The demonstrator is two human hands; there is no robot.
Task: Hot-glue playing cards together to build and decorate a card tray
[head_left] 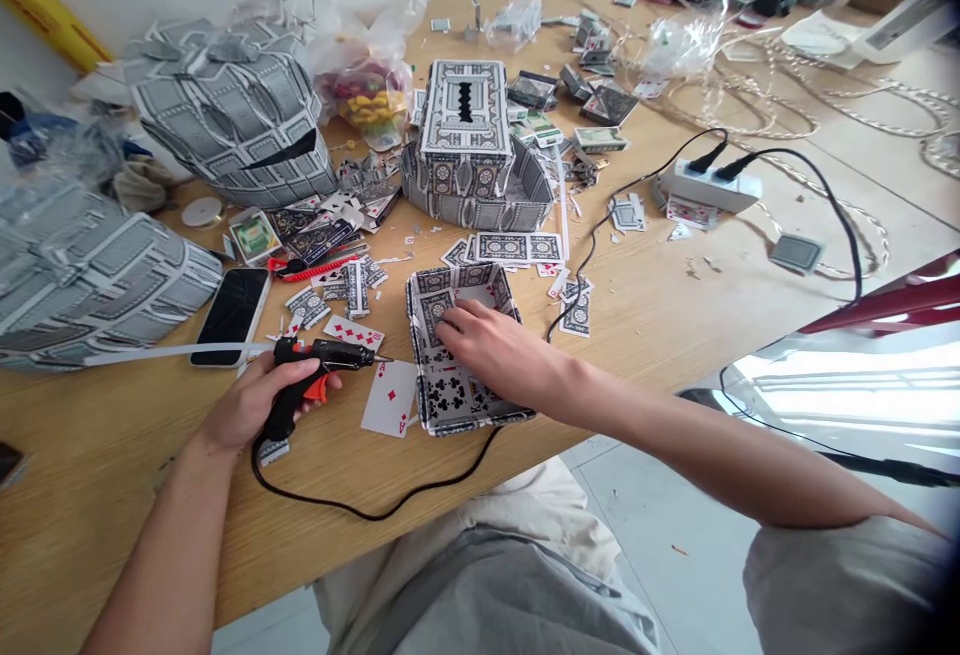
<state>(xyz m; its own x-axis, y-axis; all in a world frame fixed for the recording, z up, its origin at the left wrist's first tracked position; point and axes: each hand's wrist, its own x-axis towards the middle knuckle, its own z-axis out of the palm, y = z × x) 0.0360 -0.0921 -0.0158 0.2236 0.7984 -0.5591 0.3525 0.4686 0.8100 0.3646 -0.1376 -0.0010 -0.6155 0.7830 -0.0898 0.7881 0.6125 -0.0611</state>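
Observation:
My left hand (251,400) is wrapped round the handle of a black hot glue gun (337,353) with an orange trigger. A long white glue stick (180,350) sticks out of its back, and its nozzle points right, towards an open box made of playing cards (424,400). Inside that box, the bent fingers of my right hand (487,345) press together on a patterned playing card (435,313); the fingertips are partly hidden. Card faces line the box's floor. On the table beside the box, under the nozzle, lies an ace of diamonds (388,400).
A lidded card box (465,115) stands behind, with card-covered baskets (232,125) on the left. A phone (231,315), a red cutter (319,267) and card scraps lie nearby. Cables run to a power strip (712,185) at right; coiled rope (795,95) lies beyond.

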